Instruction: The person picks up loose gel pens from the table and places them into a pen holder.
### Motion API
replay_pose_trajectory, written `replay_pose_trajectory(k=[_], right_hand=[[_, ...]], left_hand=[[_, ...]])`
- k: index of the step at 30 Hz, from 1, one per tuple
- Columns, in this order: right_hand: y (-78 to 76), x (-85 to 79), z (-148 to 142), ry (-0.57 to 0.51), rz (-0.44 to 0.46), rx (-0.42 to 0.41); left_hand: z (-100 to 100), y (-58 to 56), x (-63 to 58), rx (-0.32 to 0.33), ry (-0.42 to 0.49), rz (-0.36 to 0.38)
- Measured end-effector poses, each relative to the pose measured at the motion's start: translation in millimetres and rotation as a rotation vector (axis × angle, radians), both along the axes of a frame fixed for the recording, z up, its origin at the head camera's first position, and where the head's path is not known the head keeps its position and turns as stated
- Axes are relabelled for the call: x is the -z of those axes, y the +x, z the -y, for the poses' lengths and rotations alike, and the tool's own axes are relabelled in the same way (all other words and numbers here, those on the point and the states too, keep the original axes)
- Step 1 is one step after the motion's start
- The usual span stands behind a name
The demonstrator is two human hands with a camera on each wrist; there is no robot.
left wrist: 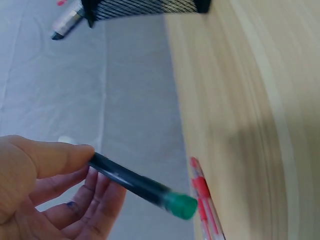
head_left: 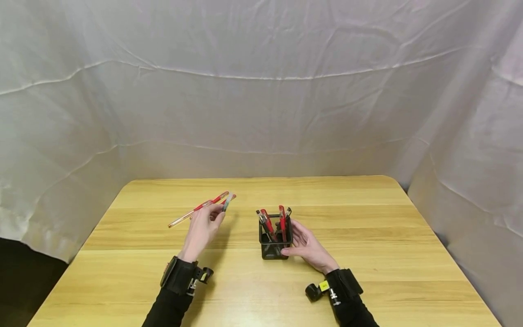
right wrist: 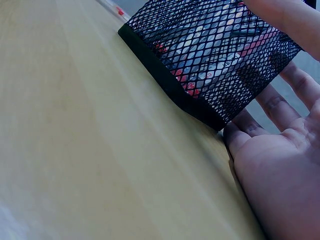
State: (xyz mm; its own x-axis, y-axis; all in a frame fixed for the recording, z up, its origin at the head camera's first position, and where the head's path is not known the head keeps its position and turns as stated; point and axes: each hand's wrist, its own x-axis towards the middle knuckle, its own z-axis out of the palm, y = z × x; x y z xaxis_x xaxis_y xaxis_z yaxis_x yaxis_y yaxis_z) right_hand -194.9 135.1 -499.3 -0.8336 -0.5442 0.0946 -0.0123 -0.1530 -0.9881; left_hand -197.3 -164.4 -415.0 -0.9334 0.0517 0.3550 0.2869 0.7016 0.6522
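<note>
My left hand (head_left: 201, 230) is raised left of centre and pinches a dark-barrelled pen with a green end (left wrist: 132, 179) between thumb and fingers. In the head view the pen's pale end points up and away. A square black mesh pen holder (head_left: 274, 252) stands upright near the middle of the table, with several red and black pens (head_left: 283, 222) leaning inside. Its right side is held by my right hand (head_left: 311, 250), the thumb at the front and the fingers round behind. In the right wrist view, pens show through the mesh (right wrist: 200, 60).
Beyond my left hand, red pens (head_left: 185, 218) with clear barrels lie slantwise on the wooden table (head_left: 367, 254), partly hidden by that hand. Pale grey fabric (head_left: 261, 113) hangs behind the table's far edge and along both sides.
</note>
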Motion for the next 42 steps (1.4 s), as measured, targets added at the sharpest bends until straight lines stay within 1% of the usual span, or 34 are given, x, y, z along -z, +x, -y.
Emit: replay_pose_trajectory(k=[5,10,13,14,16,20,21,22,23,25,26,29,32,33,35,36,39,42], right_hand=[[0.9,-1.2,-0.4,-0.014,0.002,0.000],[1.8,-2.4,-0.8,-0.017,0.006,0.000],[2.3,-2.9,-0.7,-0.025,0.005,-0.004],[2.4,-3.1,-0.6,-0.028,0.004,-0.005],[2.8,-3.3,-0.5,-0.029,0.005,-0.006],[3.8,-4.0,0.3,-0.022,0.005,-0.005],[4.0,-4.2,0.4,-0.019,0.005,-0.005],[4.2,-4.4,0.6,-0.019,0.003,-0.005],[4.5,-4.9,0.8,-0.015,0.002,-0.003],[4.8,-5.4,0.9,-0.015,0.000,-0.002],[4.8,-5.6,0.9,-0.016,-0.001,-0.001],[4.9,-6.0,0.7,-0.018,0.001,0.002],[5.3,-6.1,0.3,-0.012,0.011,0.008],[5.4,-6.2,0.1,-0.008,0.013,0.010],[5.5,-5.6,-0.3,-0.003,0.012,0.010],[5.5,-5.5,-0.4,-0.002,0.010,0.008],[5.1,-4.4,-0.6,-0.004,0.003,0.002],[4.7,-3.7,-0.9,-0.014,-0.006,-0.008]], left_hand=[[-5.9,7.5,-7.3,0.018,0.056,-0.069],[-11.3,13.9,-13.3,0.019,0.148,-0.138],[-15.1,18.0,-16.9,0.016,0.211,-0.158],[-17.6,21.5,-21.2,0.016,0.236,-0.162],[-20.9,25.5,-24.7,0.022,0.273,-0.179],[-32.0,41.7,-45.5,0.022,0.319,-0.214],[-33.2,43.5,-47.5,0.022,0.322,-0.221],[-35.5,46.9,-52.2,0.020,0.327,-0.223],[-35.9,47.8,-52.8,0.026,0.341,-0.237],[-33.8,43.5,-44.5,0.045,0.373,-0.267],[-32.2,40.5,-39.0,0.076,0.401,-0.293],[-20.5,12.6,8.3,0.120,0.424,-0.371],[-12.6,-14.0,53.4,0.144,0.448,-0.402],[-10.8,-22.8,68.1,0.129,0.440,-0.404],[-12.6,-27.8,79.2,0.136,0.460,-0.404],[-14.3,-29.4,82.9,0.140,0.469,-0.406],[-21.4,-28.1,85.0,0.153,0.476,-0.413],[-27.8,-25.1,82.2,0.164,0.484,-0.423]])
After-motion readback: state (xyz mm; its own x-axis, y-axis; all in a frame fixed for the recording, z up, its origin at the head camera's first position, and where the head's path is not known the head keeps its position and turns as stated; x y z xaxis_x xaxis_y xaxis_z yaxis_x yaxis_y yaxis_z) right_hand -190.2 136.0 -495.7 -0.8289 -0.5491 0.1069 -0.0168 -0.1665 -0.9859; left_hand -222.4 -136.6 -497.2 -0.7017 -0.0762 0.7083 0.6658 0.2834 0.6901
